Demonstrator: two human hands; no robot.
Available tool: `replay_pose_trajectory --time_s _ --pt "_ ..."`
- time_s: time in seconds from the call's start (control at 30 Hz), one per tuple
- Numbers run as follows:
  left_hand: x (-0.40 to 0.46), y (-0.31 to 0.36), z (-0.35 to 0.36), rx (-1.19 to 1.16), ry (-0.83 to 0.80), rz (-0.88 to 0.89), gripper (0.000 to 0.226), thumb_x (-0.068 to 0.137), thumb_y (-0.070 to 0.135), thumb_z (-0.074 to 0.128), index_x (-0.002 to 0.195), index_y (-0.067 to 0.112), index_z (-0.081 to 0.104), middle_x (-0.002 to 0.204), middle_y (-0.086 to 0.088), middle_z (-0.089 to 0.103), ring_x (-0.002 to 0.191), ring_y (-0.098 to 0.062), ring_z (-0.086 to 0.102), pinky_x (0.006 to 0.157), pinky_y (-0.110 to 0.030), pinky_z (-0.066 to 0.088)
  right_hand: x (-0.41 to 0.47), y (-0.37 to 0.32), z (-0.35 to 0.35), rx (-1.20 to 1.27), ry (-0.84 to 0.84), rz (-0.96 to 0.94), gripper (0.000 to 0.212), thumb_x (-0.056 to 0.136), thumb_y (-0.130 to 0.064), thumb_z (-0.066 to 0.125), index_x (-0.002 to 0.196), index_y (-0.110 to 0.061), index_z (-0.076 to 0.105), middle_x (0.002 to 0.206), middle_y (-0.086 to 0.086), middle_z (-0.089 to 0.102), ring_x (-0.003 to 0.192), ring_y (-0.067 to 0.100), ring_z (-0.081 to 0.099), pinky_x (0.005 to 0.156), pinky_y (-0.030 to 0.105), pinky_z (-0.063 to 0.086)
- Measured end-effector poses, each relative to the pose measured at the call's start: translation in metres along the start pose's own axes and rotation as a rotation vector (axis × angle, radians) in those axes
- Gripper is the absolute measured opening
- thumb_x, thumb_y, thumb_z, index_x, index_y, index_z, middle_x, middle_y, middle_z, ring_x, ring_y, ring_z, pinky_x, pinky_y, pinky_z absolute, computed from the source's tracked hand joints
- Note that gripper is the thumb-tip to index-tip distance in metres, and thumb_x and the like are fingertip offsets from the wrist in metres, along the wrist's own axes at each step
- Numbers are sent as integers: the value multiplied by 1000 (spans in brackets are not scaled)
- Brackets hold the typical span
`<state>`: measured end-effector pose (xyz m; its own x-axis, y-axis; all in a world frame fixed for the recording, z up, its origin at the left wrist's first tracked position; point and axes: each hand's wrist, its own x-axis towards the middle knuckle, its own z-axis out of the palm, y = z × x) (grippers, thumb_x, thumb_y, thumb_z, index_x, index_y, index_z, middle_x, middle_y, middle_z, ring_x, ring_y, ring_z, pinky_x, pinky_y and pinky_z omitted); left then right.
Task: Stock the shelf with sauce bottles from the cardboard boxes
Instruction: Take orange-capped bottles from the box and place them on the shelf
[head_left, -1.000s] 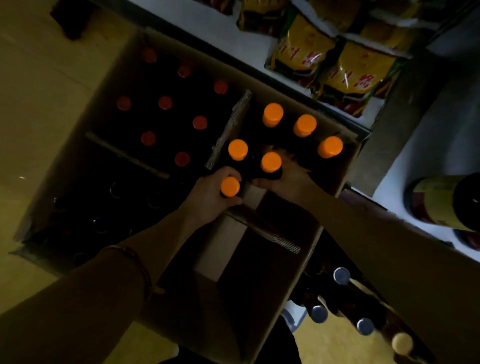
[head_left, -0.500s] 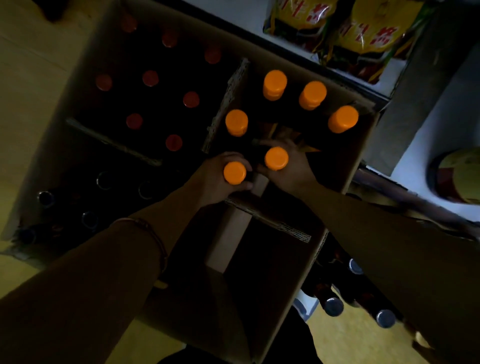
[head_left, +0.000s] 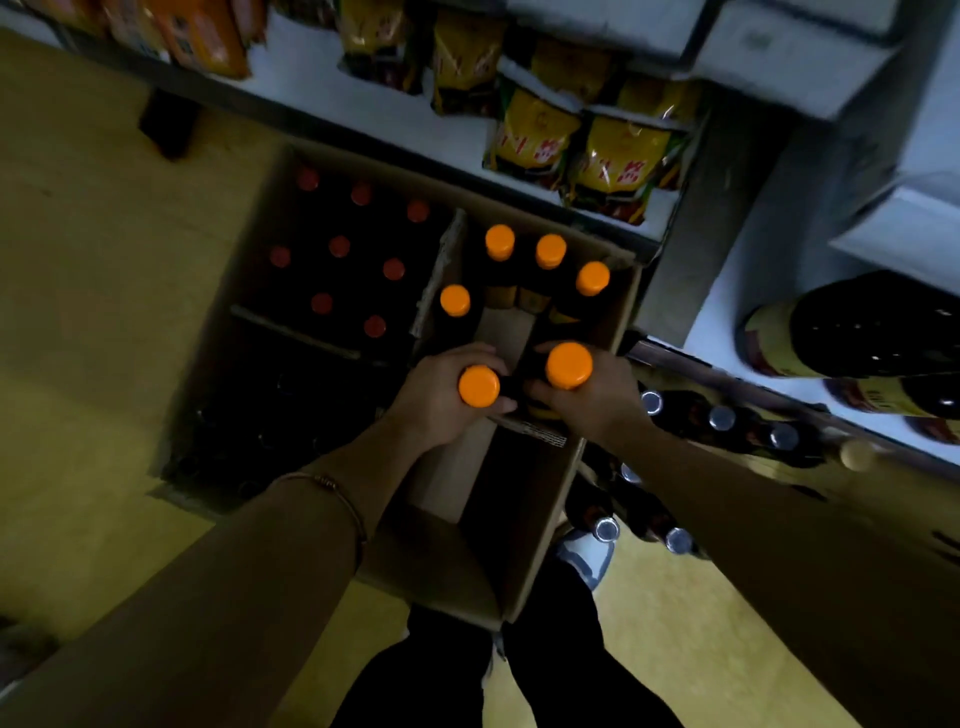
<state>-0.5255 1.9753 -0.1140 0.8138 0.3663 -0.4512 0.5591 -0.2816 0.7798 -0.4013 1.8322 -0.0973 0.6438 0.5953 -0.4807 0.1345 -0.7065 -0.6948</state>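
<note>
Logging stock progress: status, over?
Left hand grips one orange-capped dark sauce bottle, right hand another. Four remain in brown cardboard box. Nothing blocking.

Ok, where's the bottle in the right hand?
Head view, centre: the right hand grips the orange-capped bottle over the cardboard box, beside the left hand's bottle.

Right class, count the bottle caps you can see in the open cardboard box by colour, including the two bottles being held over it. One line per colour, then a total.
Orange caps: 6, four standing in the box plus one in the left hand and one in the right hand
Red caps: 8
Total: 14
</note>
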Motion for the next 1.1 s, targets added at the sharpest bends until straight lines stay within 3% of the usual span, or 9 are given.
replay_pose_trajectory --time_s 0.13,0.27,0.33,0.4,0.53,0.67,0.9,1.0,1.1 --pt "-37 53 -15 -52 24 -16 37 74 14 82 109 19 69 134 0 55 126 -3 46 105 -19 36 -51 -26 -39 120 94 -10 39 77 -13 80 114 -10 69 109 8 72 105 21 63 82 14 41" --pt "-72 111 -36 -117 92 -47 31 78 13 78 104 23 67 124 10 56 120 -6 51 92 -1 36 -103 -57 -80 108 111 -70 41 77 -15 81 116 -14 69 112 3 71 103 10 62 80 -2 36" --pt "-90 136 -48 -119 85 -18 28 78 14 78 101 27 66 124 9 57 121 -8 52 98 -12 39 -124 -75 -101 134 131 -63 40 77 -18 81 116 -16 70 113 0 71 101 5 61 83 3 40" --pt "-112 160 -60 -74 71 78 28 78 16 78 102 25 67 131 4 58 125 -5 50 104 -21 39 -145 -96 -121 165 164 -75 38 76 -19 81 112 -17 71 110 -1 71 100 7 64 89 19 49" --pt "-152 204 -85 -33 112 276 26 80 21 75 104 15 68 119 18 59 119 11 50 110 -21 36 -190 -143 -165 170 259 -64 23 78 -22 79 100 -21 74 97 1 75 90 12 67 85 30 53" --pt "-179 261 -125 28 97 333 21 78 24 78 97 24 70 109 12 67 106 2 63 94 -30 53 -243 -192 -211 76 323 -62 32 81 -33 75 90 -2 73 84 17 72 81 28 68 78 48 54" --pt "-242 366 -179 210 38 536 35 70 59 68 90 31 74 94 9 75 87 -2 69 78 -35 58 -351 -288 -278 70 475 -63 9 79 -34 73 86 -28 74 88 -1 74 83 12 69 79 34 57" --pt "-264 411 -195 211 76 646 39 68 64 65 84 30 76 88 13 74 79 2 68 71 -33 58 -394 -320 -298 55 566 -62 9 77 -33 73 81 -25 76 86 -1 75 81 13 69 76 36 58" --pt "-285 458 -205 235 119 817 46 70 67 59 75 25 78 73 8 75 66 -1 68 60 -32 55 -431 -350 -318 -31 652 -71 24 75 -38 75 79 -14 76 80 5 74 70 16 67 58 35 55"
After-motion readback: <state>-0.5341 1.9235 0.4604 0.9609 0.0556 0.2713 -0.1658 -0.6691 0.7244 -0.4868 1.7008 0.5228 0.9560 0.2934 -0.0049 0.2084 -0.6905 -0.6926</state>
